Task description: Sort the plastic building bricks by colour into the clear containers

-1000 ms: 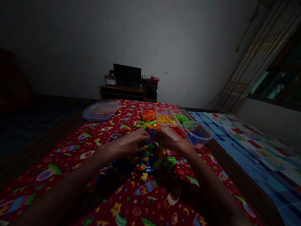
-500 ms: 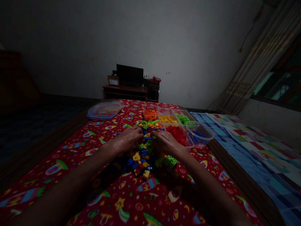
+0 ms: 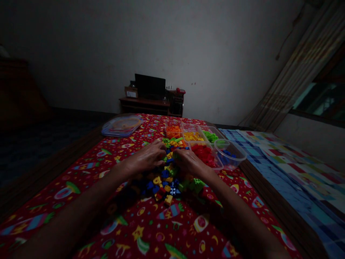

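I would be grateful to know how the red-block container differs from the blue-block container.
The red-block container looks fuller, while the blue-block container shows only a small cluster of blocks.
The red-block container stands nearer the right hand; the blue-block container stands nearer the checked bedding.
Both are clear and open-topped.

Left hand [image 3: 151, 155] and right hand [image 3: 190, 161] hide bricks [image 3: 165, 175] beneath their fingers; whether either grips one, cannot tell
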### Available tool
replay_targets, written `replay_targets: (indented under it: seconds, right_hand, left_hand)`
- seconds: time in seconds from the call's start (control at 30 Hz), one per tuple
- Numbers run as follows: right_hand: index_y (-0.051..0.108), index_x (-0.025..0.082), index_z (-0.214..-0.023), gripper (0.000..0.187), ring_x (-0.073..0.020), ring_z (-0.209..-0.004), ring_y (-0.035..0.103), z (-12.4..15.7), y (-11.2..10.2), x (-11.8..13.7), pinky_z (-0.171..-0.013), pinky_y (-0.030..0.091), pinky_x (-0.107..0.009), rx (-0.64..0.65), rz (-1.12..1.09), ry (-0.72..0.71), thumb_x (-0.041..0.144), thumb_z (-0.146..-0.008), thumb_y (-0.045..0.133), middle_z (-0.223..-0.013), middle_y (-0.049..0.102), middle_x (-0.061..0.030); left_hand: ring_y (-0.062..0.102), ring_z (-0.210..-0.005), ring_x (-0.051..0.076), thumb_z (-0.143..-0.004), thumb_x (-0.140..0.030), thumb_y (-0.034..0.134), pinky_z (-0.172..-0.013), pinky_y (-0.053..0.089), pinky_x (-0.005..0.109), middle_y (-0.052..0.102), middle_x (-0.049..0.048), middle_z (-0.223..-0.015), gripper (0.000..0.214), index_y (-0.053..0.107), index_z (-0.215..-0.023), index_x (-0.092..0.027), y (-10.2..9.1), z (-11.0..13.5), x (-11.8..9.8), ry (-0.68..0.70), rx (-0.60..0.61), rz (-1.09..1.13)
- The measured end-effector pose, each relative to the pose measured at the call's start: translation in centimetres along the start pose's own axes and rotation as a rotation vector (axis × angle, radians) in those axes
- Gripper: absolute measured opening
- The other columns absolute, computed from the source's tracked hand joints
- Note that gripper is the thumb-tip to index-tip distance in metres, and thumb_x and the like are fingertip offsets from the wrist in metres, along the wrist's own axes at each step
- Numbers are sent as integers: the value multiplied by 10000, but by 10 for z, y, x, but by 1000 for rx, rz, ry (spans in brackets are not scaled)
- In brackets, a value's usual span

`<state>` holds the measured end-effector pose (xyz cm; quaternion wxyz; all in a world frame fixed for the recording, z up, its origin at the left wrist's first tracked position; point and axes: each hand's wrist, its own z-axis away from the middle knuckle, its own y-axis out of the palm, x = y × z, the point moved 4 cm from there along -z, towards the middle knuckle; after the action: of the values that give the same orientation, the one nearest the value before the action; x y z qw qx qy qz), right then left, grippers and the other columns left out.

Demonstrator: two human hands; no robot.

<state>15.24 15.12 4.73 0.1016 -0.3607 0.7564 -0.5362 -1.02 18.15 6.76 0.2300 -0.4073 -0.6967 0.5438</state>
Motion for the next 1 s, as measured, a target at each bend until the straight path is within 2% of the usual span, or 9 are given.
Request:
replay_targets:
  seconds: [0.17,0.27,0.33,0.43,0.5,0.6,0.7,0.83,1.0]
  right_hand:
    - [617,177,-1023,261,-165,-851,603,-14,-14,1,-739,438,-265,-149,-259,238,135,-771,567,-922,666,-42]
    - [612,190,-1073,312,-179,-952,612,-16,-14,9,-804,446,-284,-166,-354,184,151,-763,605,-1029,671,-53]
    - [602,194,-1120,343,-181,-945,621,-15,-12,14,-792,451,-282,-115,-372,142,168,-779,611,-1035,676,-59]
    - [623,189,-1112,297,-164,-841,635,-12,-9,16,-723,448,-258,-56,-334,124,180,-819,577,-945,692,-55]
    - [635,172,-1096,269,-153,-796,627,-10,-13,11,-696,438,-246,-76,-274,118,198,-839,560,-917,693,-60]
    - [633,162,-1106,277,-144,-756,611,-6,-33,-10,-684,427,-244,-155,-129,164,235,-850,556,-900,694,-66]
    - [650,156,-1078,266,-148,-744,607,-2,-63,-46,-683,421,-248,-216,61,267,253,-849,556,-883,698,-81]
    - [686,124,-1018,250,-190,-820,634,-4,-97,-108,-697,426,-258,-144,308,446,214,-829,549,-930,701,-134]
    - [675,108,-1088,314,-267,-1025,618,-13,-114,-178,-790,452,-299,-10,440,705,241,-840,534,-1109,661,-182]
  left_hand:
    - [638,-772,210,-711,-401,621,-711,505,311,703,36,-820,291,686,-903,-191,3,-6,24,-326,-71,537]
    - [651,-687,197,-612,-400,684,-645,514,303,712,9,-732,558,620,-1116,-170,10,-10,19,-423,-79,853]
    - [638,-613,178,-582,-389,705,-601,504,290,684,-20,-639,701,546,-1220,-147,12,-12,15,-469,-101,934]
    - [629,-578,171,-595,-419,697,-578,497,283,656,-33,-586,715,531,-1230,-137,14,-13,11,-478,-100,973]
    - [636,-594,183,-636,-469,658,-581,501,290,672,-7,-617,602,597,-1141,-146,12,-12,11,-470,-99,924]
    - [646,-665,201,-693,-468,608,-599,492,275,708,25,-713,373,692,-927,-191,5,-9,11,-415,-72,691]
    - [646,-717,195,-708,-370,602,-638,469,246,719,12,-782,217,714,-826,-227,8,-6,2,-273,75,485]
    - [623,-718,176,-728,-250,576,-634,429,226,694,16,-768,132,696,-777,-226,21,-3,-12,-132,147,288]
    - [593,-685,159,-807,-197,493,-603,394,228,658,32,-765,171,649,-736,-211,31,-2,-20,-103,188,134]
